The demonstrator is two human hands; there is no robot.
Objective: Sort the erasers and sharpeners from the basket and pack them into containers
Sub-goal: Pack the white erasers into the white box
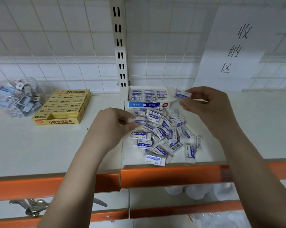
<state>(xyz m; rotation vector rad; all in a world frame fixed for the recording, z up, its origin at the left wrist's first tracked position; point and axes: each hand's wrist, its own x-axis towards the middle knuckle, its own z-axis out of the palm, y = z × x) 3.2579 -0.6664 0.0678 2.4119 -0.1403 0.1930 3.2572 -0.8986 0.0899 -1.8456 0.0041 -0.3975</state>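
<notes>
A loose pile of white erasers with blue sleeves [163, 137] lies on the white shelf. Behind it stands an open white and blue eraser box [145, 104] with several erasers packed upright inside. My left hand [112, 124] pinches one eraser [138, 120] at the pile's left edge. My right hand [208, 106] holds another eraser [182, 94] in its fingertips, raised just right of the box's opening. A yellow 2B eraser box [61, 107], nearly full, sits to the left. A clear jar of sharpeners [17, 97] stands at the far left.
The shelf [40, 145] has an orange front rail [168, 176]. A wire grid wall and a slotted upright post [121, 46] rise behind. A paper sign with handwriting [234, 46] hangs at the right. Metal objects [32, 206] and white rolls [196, 191] lie on the lower shelf.
</notes>
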